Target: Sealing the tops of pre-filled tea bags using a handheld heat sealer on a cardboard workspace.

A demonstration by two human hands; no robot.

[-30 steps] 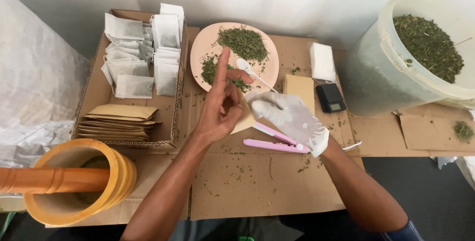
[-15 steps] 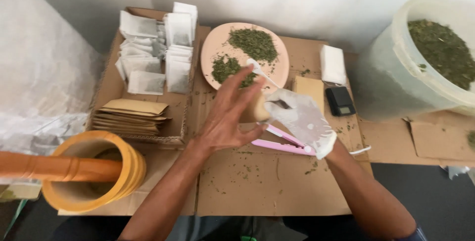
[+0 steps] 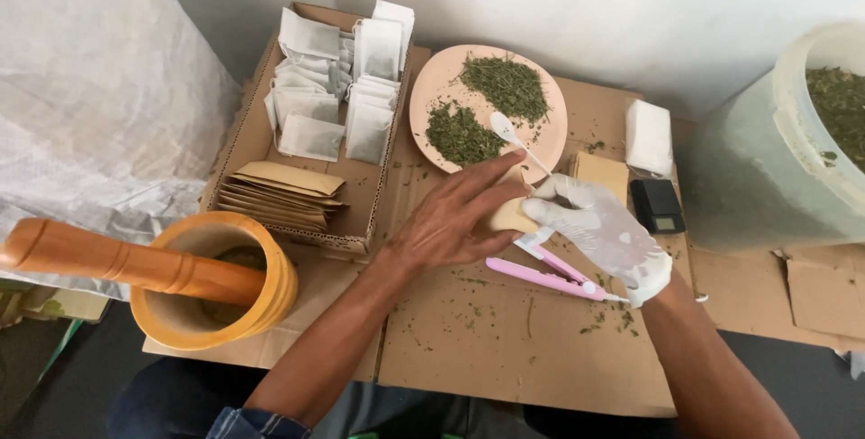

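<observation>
1. Both hands share the grip: bare left hand [image 3: 446,223] and gloved right hand [image 3: 599,232] pinch my tan paper sachet [image 3: 511,216] above the cardboard-covered desk [image 3: 505,349]
2. Light, crushable, I judge; hold by the edges

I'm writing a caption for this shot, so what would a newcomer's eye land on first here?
Probably the two hands meeting mid-table: the bare left hand and the white-gloved right hand pinch a small tan packet together, just above a pink sealing clamp. Behind them sits a pink plate heaped with green dried herb, and at the near left a yellow wooden mortar holds an orange pestle.
</observation>
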